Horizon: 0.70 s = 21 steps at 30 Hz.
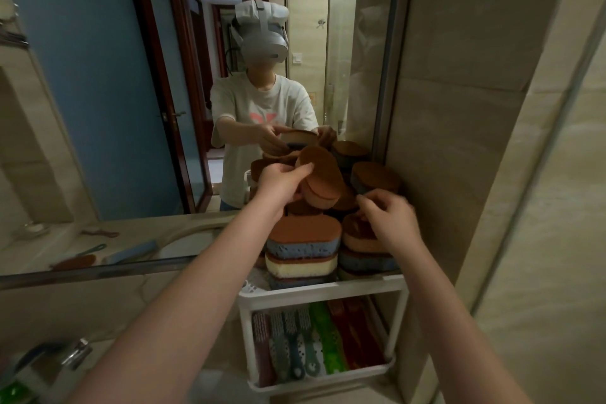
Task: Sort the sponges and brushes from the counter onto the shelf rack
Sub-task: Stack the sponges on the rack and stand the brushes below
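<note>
A white two-tier shelf rack (pixel 323 289) stands against the mirror and the right wall. Its top tier carries stacks of brown-topped sponges (pixel 303 238) with blue or cream bodies. My left hand (pixel 282 182) grips a cream sponge with a brown top (pixel 323 188), tilted above the pile. My right hand (pixel 388 216) has curled fingers that touch the top sponge of the right-hand stack (pixel 359 234). The lower tier holds several brushes (pixel 295 344) lying side by side: pink, teal, green and red.
A large mirror (pixel 131 92) behind the rack reflects me, the sponges and a doorway. The tiled wall (pixel 459 141) closes in the rack's right side. A chrome tap (pixel 75 352) and something green (pixel 13 392) sit at the lower left on the counter (pixel 114 305).
</note>
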Motion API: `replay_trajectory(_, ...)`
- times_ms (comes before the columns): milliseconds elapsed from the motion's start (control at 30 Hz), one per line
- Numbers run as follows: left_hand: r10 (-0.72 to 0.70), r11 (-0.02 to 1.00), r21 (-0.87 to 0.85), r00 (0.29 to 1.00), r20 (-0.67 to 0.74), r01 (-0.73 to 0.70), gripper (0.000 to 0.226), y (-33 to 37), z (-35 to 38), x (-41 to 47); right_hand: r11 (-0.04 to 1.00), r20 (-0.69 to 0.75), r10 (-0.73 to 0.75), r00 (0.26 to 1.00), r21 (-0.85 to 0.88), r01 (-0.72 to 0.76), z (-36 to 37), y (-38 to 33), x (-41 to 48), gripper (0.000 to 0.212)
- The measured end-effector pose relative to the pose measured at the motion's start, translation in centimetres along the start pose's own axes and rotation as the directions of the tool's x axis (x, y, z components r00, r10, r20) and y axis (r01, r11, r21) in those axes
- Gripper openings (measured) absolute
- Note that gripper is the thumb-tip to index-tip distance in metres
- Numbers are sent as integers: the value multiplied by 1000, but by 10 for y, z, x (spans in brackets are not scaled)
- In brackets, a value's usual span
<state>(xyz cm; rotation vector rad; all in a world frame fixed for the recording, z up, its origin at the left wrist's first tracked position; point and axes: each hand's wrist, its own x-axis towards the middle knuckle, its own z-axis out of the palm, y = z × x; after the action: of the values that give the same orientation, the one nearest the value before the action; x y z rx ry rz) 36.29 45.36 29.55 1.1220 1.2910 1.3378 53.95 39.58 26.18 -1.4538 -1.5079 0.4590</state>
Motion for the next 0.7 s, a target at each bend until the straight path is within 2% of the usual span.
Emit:
replay_trajectory(133, -45, 993, 107, 999, -4, 45, 32, 4, 23, 17, 998, 64, 61, 996, 20, -63, 0, 0, 6, 19)
replay_trajectory(233, -33, 976, 216, 999, -8, 34, 25, 3, 35, 21, 997, 94, 76, 993, 6, -77, 1, -2, 7, 21)
replay_trajectory(300, 0, 950, 313, 1000, -11, 3, 29, 2, 39, 21, 997, 93, 74, 993, 18, -76, 0, -1, 8, 21)
replay_trajectory(333, 44, 915, 403, 999, -12, -36, 32, 2, 40, 21, 997, 91, 72, 993, 21, -75, 0, 0, 8, 21)
replay_trajectory(400, 160, 780, 613, 987, -3, -124, 36, 2, 40, 21, 998, 87, 65, 994, 18, -67, 0, 1, 8, 20)
replay_trajectory(467, 228, 675, 716, 973, 26, -178, 40, 3, 40, 18, 998, 80, 58, 995, 8, -58, 1, 1, 8, 20)
replay_trajectory(567, 252, 609, 766, 966, 62, -208, 47, 2, 38, 15, 999, 61, 48, 997, -8, -48, 1, -2, 6, 21)
replay_trajectory(700, 308, 679, 691, 950, 38, -248, 38, 4, 28, 4, 996, 48, 19, 999, -85, -15, 1, -11, 3, 19)
